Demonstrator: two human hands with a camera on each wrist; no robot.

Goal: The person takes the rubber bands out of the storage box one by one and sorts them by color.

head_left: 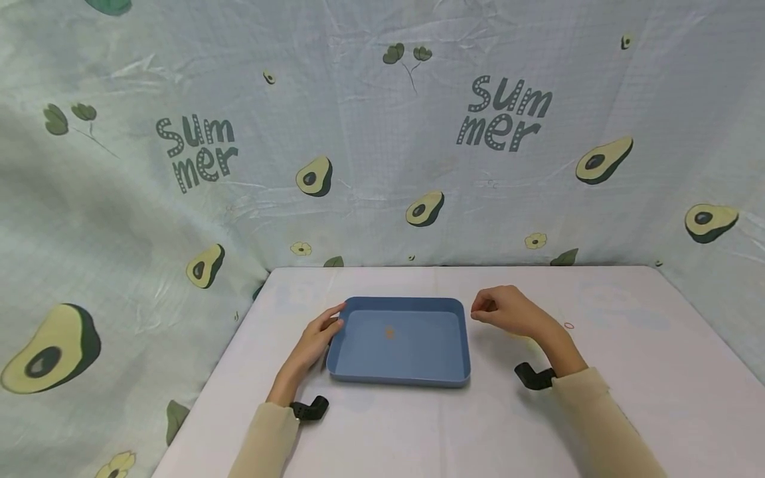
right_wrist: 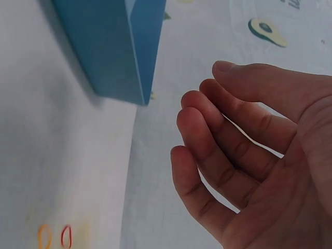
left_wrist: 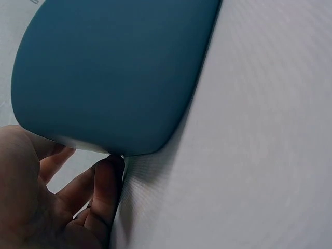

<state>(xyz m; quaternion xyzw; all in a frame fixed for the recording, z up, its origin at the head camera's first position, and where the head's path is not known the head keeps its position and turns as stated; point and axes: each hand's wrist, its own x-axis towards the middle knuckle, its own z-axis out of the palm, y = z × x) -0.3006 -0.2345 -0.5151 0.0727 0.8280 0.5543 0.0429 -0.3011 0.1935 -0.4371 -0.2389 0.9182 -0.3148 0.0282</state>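
Note:
A shallow blue tray lies on the table. My left hand holds its left side near the far corner, thumb at the rim; in the left wrist view curled fingers meet the outside of the tray. Just past the tray's right rim is my right hand, raised above the table and apart from the tray. Its fingers are loosely bent, the thumb is near the index finger, and nothing shows between them. A small tan patch is on the tray floor; its kind is unclear.
Right of the tray lie a thin red loop and, partly behind the right wrist, a yellowish thing; the right wrist view shows an orange loop beside the red one. A pale cloth with avocado prints hangs behind the white table.

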